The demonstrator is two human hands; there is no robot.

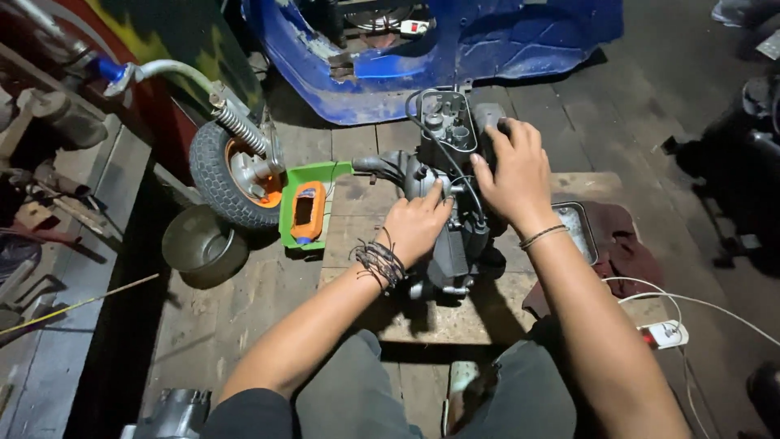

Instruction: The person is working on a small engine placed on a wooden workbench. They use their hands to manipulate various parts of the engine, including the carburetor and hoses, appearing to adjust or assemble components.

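A dark grey engine block [445, 142] with black cables lies on a low wooden board [370, 236] in front of me. My left hand [416, 226] rests on the engine's left side, fingers curled against its casing near a cable. My right hand [513, 175] lies flat on the engine's upper right part, fingers spread over the top. Both wrists wear cord bracelets. Nothing loose is held in either hand.
A green tray [325, 175] with an orange meter [308, 213] sits left of the board. A small wheel [231, 175] and a metal bowl [203, 244] stand further left. A blue body shell [422, 57] lies behind. A white power strip [665, 333] and a dark red cloth [626, 244] are at right.
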